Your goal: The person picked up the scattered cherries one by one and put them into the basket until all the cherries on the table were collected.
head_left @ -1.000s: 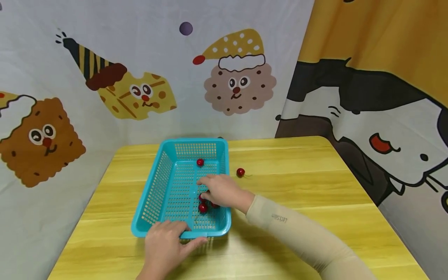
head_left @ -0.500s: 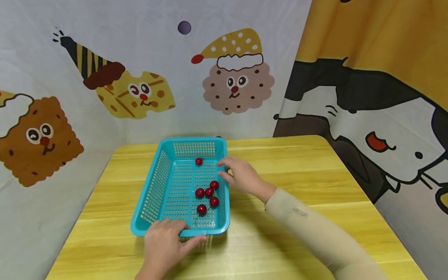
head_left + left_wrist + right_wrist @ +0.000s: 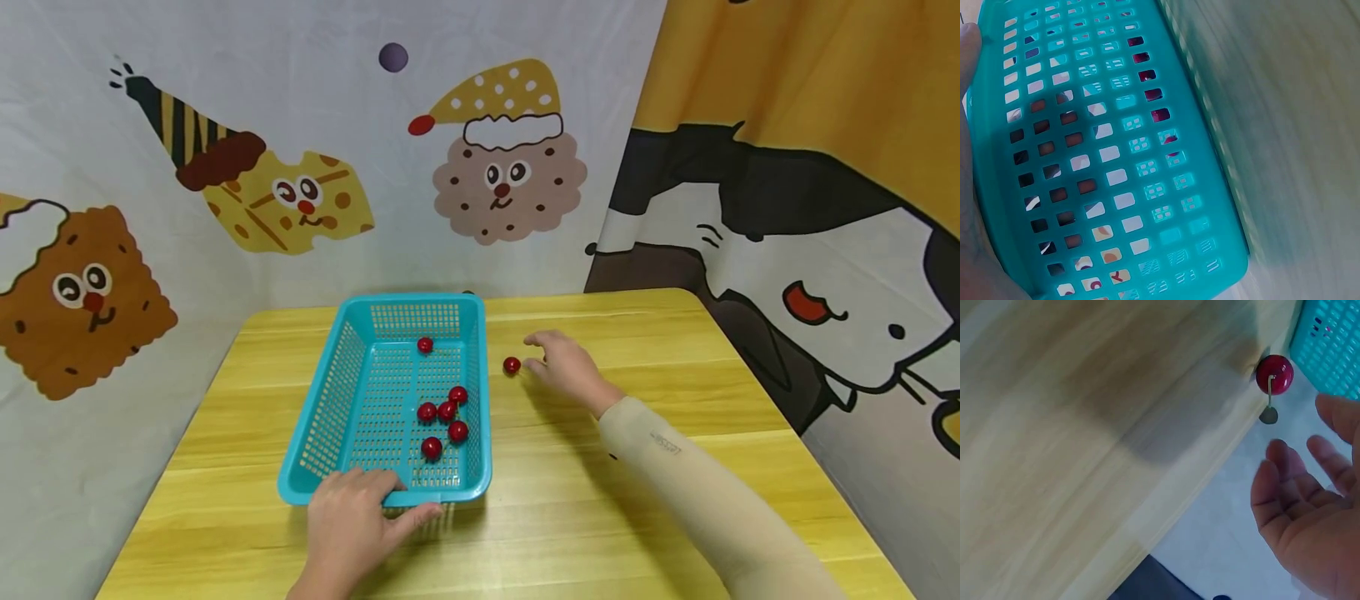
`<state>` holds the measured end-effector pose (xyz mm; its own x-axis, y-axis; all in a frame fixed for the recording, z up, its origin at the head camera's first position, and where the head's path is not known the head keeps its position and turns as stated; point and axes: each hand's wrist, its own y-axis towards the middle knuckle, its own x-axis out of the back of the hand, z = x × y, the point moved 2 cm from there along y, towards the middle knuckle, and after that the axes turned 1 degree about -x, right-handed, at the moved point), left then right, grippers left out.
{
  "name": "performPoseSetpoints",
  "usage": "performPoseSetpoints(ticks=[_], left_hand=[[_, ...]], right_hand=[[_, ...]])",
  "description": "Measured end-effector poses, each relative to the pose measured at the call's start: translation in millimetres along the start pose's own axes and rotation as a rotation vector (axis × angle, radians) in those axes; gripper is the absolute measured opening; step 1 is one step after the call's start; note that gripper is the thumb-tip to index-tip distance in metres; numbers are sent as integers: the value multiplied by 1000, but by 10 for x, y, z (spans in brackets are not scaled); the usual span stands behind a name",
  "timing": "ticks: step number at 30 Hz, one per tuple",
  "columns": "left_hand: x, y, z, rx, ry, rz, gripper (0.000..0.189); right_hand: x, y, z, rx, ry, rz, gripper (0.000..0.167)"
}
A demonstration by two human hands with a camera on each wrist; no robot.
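My left hand (image 3: 351, 518) grips the near rim of a turquoise plastic basket (image 3: 318, 400), thumb outside and fingers over the edge. In the left wrist view the basket's slotted wall (image 3: 1116, 150) fills much of the picture, with red showing through some slots. Several dark red cherries (image 3: 446, 412) lie inside, mostly toward the right; a single cherry (image 3: 425, 345) sits farther back. On the table right of the basket is another cherry (image 3: 512, 366), its stem visible in the right wrist view. Just right of that cherry is my right hand (image 3: 567, 367), thumb and fingers parted, holding nothing.
The basket stands on a yellow wood-grain table (image 3: 637, 483) whose far edge meets a white cartoon-printed curtain (image 3: 315, 50). A beige sleeve (image 3: 705, 475) covers the right forearm and crosses the table's right side.
My right hand has left the basket's inside, passed over its right rim and moved right beside the loose cherry. The cherries in the basket now show uncovered. My left hand keeps its grip.
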<state>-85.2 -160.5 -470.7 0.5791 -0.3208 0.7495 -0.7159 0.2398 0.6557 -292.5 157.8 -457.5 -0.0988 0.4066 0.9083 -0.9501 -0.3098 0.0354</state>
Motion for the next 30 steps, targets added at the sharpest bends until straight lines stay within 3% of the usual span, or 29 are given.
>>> performPoseSetpoints(ticks=[6,13,16,19,21,23,26,30], left_hand=[[-4,-16,-1,9,6,25,73],[-32,11,-58,0,-13,29,70],[-26,27,-75,-2,-16,31,69],[-21,65,-85,-7,-14,38,66],[-33,114,-108,-16,-12,40,65],[-64,171,-147,-22,-10,44,66],[-124,230,-235,-28,-12,48,66],[-168,218,-329,-24,-37,86,60]], right_hand=[[-208,141,53,79,-105,100,49],[-306,98,24,149,-147,73,25],[-207,63,22,104,-117,-2,27],[28,64,185,62,-28,-114,35],[208,51,404,101,32,-182,38],[338,16,665,184,51,-196,39],[330,-65,970,311,-10,-97,39],[95,-150,1104,349,-195,109,37]])
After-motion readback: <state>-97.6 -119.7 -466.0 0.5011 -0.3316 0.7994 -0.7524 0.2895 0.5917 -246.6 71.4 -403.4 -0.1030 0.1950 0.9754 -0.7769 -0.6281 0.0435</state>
